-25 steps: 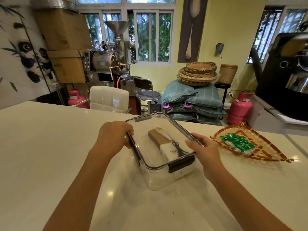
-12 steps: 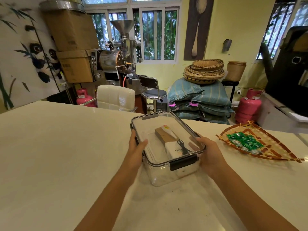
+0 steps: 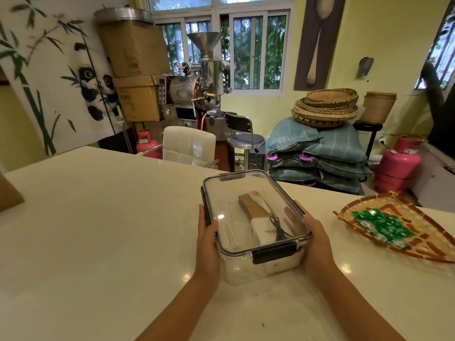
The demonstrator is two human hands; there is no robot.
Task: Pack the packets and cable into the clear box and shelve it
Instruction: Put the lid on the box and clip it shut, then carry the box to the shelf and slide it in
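Observation:
A clear box (image 3: 246, 269) with a transparent lid and black latches rests on the white counter (image 3: 98, 230). Through the lid I see a brown packet (image 3: 251, 205), a white packet (image 3: 264, 232) and a black cable (image 3: 279, 228) lying on them. My left hand (image 3: 206, 244) presses flat against the box's left side. My right hand (image 3: 314, 239) holds its right side, fingers under the rim. Both hands clasp the box between them.
A woven fan-shaped tray (image 3: 418, 244) with green sachets (image 3: 381, 226) lies on the counter to the right. A brown cardboard corner (image 3: 9, 193) shows at the far left. Beyond the counter stand a white chair (image 3: 188, 145), a stool, a coffee roaster and stacked sacks.
My left hand left the lid's far-left edge and dropped to the box's left side. My right hand slid down onto the right side. The view shifted left.

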